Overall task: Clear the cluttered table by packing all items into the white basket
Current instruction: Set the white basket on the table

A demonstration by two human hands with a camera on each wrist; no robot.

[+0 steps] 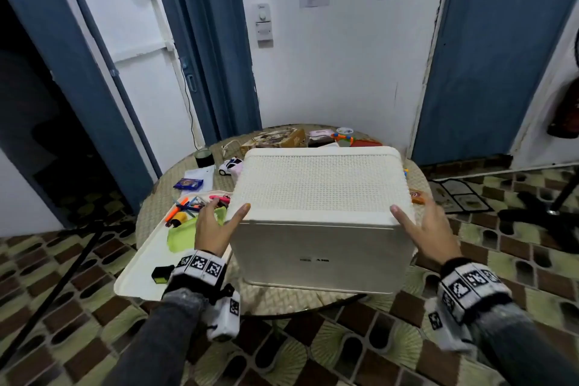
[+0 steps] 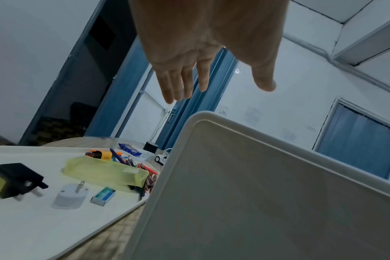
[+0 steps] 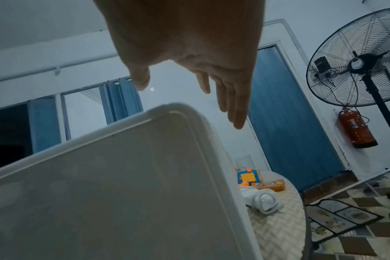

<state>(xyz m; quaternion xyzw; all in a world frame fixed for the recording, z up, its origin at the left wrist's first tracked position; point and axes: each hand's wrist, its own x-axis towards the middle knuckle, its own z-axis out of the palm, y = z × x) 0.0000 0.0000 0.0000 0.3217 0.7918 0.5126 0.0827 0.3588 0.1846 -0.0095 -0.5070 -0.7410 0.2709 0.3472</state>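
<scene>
Dark grey sleeves (image 1: 163, 332), black-and-white marker-patterned wristbands (image 1: 200, 266), small white wrist camera (image 1: 224, 316) strapped below the hands.

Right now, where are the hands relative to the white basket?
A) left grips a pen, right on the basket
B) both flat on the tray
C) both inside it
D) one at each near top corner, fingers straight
D: the left hand and right hand flank the basket at its near top corners, fingers straight, holding nothing else.

Round table (image 1: 175, 197) w/ woven cloth: white basket (image 1: 319, 219), white tray (image 1: 141, 273), toy car (image 1: 230, 165), black cup (image 1: 204, 158).
</scene>
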